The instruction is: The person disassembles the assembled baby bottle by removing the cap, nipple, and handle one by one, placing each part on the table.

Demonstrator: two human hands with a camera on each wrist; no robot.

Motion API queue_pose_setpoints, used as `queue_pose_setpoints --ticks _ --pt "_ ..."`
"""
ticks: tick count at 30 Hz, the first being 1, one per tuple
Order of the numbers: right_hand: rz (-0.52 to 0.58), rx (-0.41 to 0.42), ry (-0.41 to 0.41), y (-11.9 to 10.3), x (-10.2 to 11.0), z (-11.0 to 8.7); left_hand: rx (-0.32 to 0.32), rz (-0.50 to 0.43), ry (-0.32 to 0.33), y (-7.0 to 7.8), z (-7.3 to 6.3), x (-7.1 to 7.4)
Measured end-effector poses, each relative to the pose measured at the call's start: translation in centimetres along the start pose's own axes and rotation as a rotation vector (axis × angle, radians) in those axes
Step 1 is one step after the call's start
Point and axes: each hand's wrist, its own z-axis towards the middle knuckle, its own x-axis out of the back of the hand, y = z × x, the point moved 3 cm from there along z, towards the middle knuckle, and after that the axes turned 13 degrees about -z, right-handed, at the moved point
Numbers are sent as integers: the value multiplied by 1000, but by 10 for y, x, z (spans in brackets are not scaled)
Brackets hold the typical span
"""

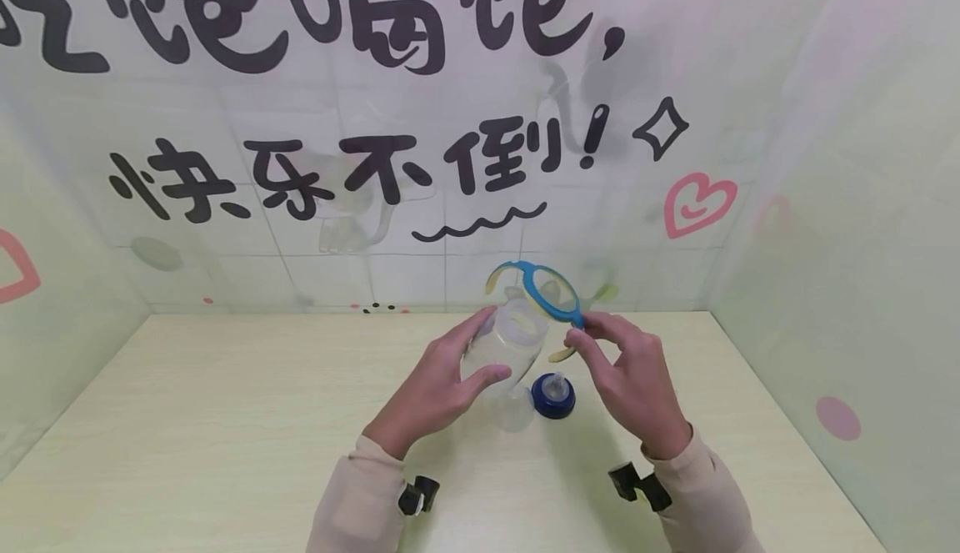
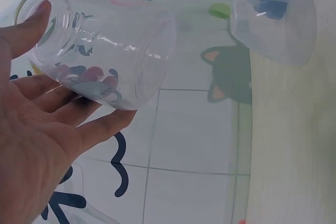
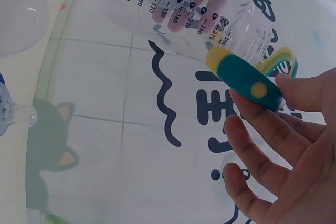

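Observation:
My left hand (image 1: 438,382) grips a clear baby bottle (image 2: 110,45) round its body, raised off the table and tilted with its open mouth up. Printed measuring marks run along its side in the right wrist view. Between thumb and fingers my right hand (image 1: 626,374) pinches a blue and yellow bottle handle ring (image 1: 557,294). The ring is beside the bottle's mouth; whether they touch I cannot tell. Below the hands, a dark blue collar with a clear teat (image 1: 553,394) stands on the table, teat up. Next to it is a translucent cap (image 2: 278,22).
The pale wooden table (image 1: 225,403) meets a translucent back panel (image 1: 405,278) with black lettering and a pink heart. Side panels (image 1: 847,286) rise at left and right. Black wrist mounts (image 1: 640,486) sit on both sleeves.

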Motion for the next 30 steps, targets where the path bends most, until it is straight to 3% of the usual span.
queue_pose_setpoints --ticks 16,30 --pt "-63 -128 -83 37 -18 4 -31 -21 -5 3 1 2" --pt "-128 -220 -173 65 -36 1 -7 -11 3 3 0 3"
